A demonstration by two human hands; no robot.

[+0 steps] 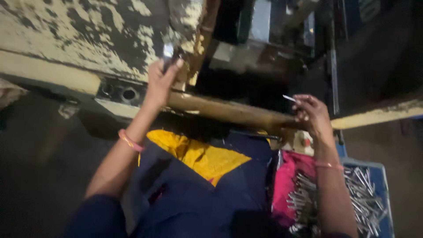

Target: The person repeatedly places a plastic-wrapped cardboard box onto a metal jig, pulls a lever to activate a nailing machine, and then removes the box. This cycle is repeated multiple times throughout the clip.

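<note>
Beside blue crate [382, 176], metal pins [361, 194]

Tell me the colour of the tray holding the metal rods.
The tray is blue, seen in the head view, with silvery metal rods piled inside.

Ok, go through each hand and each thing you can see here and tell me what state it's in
Left hand: raised, gripping a small metal piece against the worn machine.
Right hand: pinching a thin metal rod, held free.
Blue tray: full of loose metal rods, piled unsorted.
Pink cloth: crumpled beside the tray.
Machine paint: badly chipped.
</note>
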